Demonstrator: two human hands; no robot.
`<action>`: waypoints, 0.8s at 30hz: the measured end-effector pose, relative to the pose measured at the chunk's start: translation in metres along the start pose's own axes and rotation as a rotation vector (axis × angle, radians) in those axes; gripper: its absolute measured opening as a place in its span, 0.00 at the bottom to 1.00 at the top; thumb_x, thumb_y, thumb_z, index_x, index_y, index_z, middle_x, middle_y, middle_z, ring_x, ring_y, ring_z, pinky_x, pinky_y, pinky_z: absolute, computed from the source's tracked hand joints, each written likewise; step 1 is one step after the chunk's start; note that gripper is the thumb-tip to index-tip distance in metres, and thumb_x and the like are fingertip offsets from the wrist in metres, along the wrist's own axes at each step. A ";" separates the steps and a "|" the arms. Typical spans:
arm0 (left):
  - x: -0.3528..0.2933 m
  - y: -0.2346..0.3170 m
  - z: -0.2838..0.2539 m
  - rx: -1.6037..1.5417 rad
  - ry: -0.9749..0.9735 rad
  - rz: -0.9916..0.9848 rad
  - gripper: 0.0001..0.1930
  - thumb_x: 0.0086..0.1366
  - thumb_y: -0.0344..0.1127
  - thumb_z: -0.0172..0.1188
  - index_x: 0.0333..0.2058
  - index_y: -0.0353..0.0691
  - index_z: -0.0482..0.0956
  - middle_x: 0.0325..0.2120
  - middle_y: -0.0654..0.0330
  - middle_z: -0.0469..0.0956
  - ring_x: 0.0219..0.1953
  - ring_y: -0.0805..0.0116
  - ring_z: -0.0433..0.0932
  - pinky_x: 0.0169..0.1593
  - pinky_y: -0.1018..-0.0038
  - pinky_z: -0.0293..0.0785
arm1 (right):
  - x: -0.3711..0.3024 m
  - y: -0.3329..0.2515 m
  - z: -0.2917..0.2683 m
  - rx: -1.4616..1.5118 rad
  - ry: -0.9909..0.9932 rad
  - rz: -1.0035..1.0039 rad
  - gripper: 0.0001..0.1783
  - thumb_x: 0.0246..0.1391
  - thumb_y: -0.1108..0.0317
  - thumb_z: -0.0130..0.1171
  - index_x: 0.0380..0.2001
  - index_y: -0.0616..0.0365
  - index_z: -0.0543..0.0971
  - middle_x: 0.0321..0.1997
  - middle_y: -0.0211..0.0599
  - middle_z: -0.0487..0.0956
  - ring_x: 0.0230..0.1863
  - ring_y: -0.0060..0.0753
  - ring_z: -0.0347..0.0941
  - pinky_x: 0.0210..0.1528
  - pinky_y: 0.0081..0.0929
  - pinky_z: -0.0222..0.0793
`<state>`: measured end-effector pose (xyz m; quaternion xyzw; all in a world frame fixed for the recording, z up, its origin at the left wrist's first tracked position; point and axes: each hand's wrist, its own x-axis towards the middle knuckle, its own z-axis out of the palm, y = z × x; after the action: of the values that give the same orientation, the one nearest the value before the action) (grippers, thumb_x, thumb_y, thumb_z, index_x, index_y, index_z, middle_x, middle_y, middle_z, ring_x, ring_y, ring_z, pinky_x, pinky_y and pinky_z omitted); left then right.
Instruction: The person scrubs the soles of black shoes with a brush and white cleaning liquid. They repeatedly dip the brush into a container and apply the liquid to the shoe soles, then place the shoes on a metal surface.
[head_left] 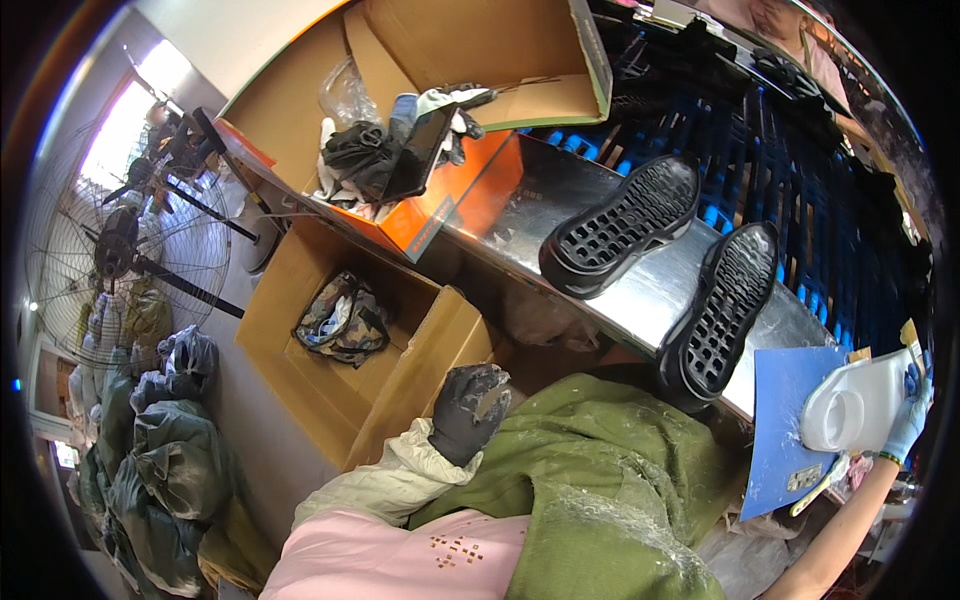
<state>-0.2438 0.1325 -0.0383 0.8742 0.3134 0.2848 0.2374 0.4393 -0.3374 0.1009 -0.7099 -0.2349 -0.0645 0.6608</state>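
My left hand (470, 415), in a dark, stained glove, is curled closed above my lap, and nothing shows sticking out of it. Out at the far right my right hand (908, 415), in a light blue glove with darker fingertips, grips a small brush (910, 342) with a pale tip. Below that brush is a white plastic container (875, 400) with a round cup-like opening, next to a blue board (775, 420). Two black shoe soles lie on the metal ledge in front of me: one sole (625, 230) farther left, the other sole (722, 310) nearer the board.
Beyond the metal ledge (500, 215) runs a dark conveyor with blue rollers (720, 215). An orange box (480, 185) of gloves and a phone stands left; a cardboard box (290, 390) with a camouflage pouch sits below. A fan (115, 245) and a co-worker (820, 65) are farther off.
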 end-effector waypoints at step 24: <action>0.230 -0.081 -0.117 0.544 0.140 0.157 0.35 0.63 0.50 0.67 0.66 0.42 0.71 0.62 0.48 0.72 0.62 0.45 0.71 0.66 0.56 0.68 | 0.007 -0.002 0.004 -0.081 -0.036 -0.066 0.30 0.75 0.50 0.48 0.70 0.57 0.70 0.70 0.35 0.72 0.69 0.28 0.68 0.73 0.29 0.58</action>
<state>-0.2050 0.3736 0.0786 0.9056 0.3253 0.2673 -0.0509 0.4432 -0.3316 0.1050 -0.7291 -0.2670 -0.0829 0.6247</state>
